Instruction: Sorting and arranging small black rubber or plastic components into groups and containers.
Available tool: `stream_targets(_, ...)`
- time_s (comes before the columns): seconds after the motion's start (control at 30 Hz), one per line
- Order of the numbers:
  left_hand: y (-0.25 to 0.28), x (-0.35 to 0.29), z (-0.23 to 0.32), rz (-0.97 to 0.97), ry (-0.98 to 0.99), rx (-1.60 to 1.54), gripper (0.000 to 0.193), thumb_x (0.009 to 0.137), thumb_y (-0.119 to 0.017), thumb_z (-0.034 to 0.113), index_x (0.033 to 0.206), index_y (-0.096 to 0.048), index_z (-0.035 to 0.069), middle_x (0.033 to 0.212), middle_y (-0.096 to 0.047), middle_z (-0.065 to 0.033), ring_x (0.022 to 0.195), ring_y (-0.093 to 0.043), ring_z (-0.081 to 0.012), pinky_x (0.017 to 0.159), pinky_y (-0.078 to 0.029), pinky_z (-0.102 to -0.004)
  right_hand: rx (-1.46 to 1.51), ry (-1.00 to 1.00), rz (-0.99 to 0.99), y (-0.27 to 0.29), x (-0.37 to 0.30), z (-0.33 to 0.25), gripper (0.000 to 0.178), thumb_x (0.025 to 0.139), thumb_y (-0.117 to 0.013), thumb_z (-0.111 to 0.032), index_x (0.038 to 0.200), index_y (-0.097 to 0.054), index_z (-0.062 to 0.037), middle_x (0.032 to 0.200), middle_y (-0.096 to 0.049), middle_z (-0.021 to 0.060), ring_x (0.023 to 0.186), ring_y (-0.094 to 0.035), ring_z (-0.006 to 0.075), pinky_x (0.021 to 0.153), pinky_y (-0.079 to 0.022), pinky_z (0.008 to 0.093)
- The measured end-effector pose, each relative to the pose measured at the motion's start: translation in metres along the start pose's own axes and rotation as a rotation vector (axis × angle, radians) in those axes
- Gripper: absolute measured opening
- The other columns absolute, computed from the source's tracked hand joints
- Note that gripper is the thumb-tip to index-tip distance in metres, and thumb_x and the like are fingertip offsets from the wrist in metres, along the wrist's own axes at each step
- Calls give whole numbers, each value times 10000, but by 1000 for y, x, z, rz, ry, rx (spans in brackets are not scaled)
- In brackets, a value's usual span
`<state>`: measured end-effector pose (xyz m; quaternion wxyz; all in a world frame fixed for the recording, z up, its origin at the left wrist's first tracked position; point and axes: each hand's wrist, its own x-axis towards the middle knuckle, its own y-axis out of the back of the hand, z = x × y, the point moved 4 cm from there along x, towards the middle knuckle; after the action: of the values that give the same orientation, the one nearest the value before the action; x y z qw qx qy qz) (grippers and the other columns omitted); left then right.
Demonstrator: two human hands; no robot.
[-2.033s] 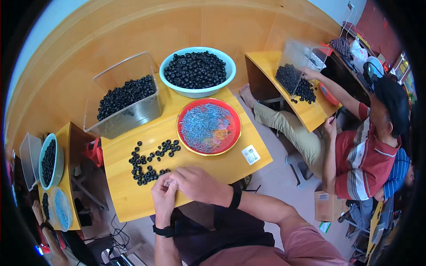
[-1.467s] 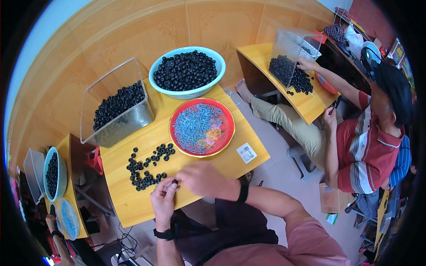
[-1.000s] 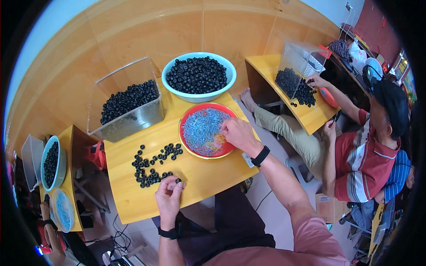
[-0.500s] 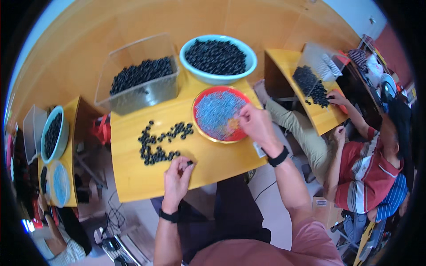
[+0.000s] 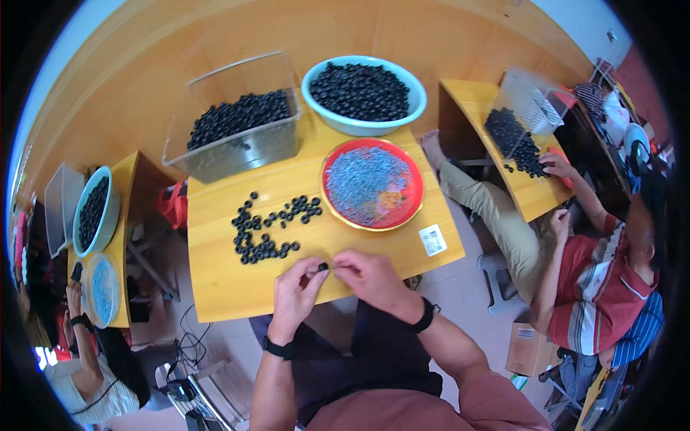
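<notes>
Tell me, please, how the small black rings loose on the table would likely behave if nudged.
The black rings look small and round, so they are probably light and would scatter easily. Most seem to lie flat on the table, so they would likelier slide than roll.

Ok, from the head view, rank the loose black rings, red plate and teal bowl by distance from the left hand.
1. Loose black rings, just beyond the left hand.
2. Red plate, ahead to the right.
3. Teal bowl, at the table's far edge.
</notes>
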<state>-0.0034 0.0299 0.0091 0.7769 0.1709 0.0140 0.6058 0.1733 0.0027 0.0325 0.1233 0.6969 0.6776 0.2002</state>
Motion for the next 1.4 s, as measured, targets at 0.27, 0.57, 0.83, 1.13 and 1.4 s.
stream_targets(0.27,-1,0,2,1,26,18,197,884,-767,13,1071,-705,2,847,-725,-70,751,-658,-114,711,-542,-263,-28,77,117,8,4,13,124,927,-708,-85,1034,-693,-24,865,-735,136,769,-742,264,679,-563,356)
stream_targets(0.57,-2,0,3,2,12,17,196,873,-780,10,1057,-713,3,848,-717,-73,753,-649,-122,717,-540,-267,-49,91,191,19,3,16,94,931,-693,-58,1012,-685,-9,897,-740,127,796,-732,239,681,-567,331)
stream_targets(0.83,-1,1,5,27,56,54,190,879,-779,28,1056,-715,7,844,-715,-75,748,-658,-131,702,-541,-270,111,45,112,14,-1,6,115,900,-726,-37,1010,-704,-10,908,-739,68,799,-712,125,678,-557,270)
stream_targets(1.13,-1,2,6,-13,-61,116,216,870,-766,23,1080,-712,19,875,-722,-116,777,-716,-202,680,-567,-309,-139,187,61,-2,1,-15,107,859,-759,-44,957,-719,-34,882,-722,105,774,-717,245,645,-559,329)
stream_targets(1.4,1,1,6,-18,-56,102,220,875,-753,21,1091,-706,15,891,-718,-135,787,-722,-222,690,-575,-320,-118,131,55,-6,4,-20,123,844,-746,-54,953,-693,-34,875,-709,120,783,-702,300,680,-553,379)
